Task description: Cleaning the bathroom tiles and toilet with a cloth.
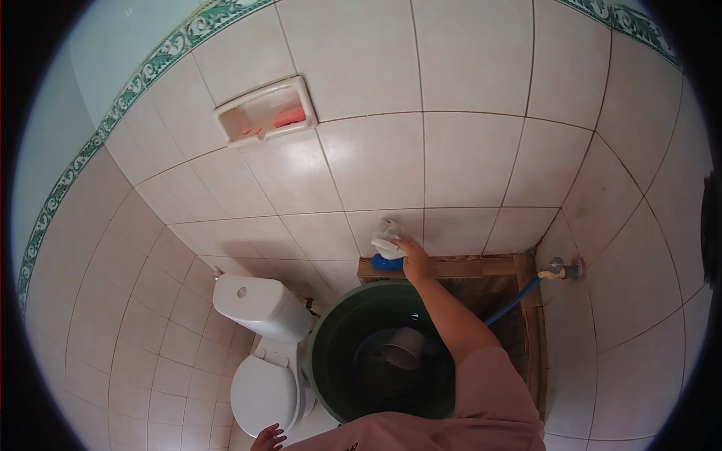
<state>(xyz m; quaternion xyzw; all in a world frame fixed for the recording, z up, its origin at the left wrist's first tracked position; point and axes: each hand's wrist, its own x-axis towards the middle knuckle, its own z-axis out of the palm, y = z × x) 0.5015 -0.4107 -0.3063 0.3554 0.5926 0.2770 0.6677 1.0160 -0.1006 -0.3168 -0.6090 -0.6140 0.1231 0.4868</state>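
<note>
My right hand (416, 262) reaches over a large dark green tub and grips a crumpled whitish cloth (387, 239) by the lower tiled wall. Directly below the cloth, a blue object (386, 262) rests on the brown ledge (462, 266); its exact kind is unclear. Down at the bottom edge of the picture, my left hand (269, 438) is partly cut off. Its fingers are slightly apart, it appears to hold nothing, and it is nearest to the closed white toilet lid (264, 394).
The green tub (333, 344) has a grey container (405, 346) inside. Left of it stands the toilet cistern (251, 296). A blue hose (513, 301) runs from a wall tap (555, 270). A recessed soap dish (265, 110) holds a pinkish-red soap bar (289, 116) and small pieces.
</note>
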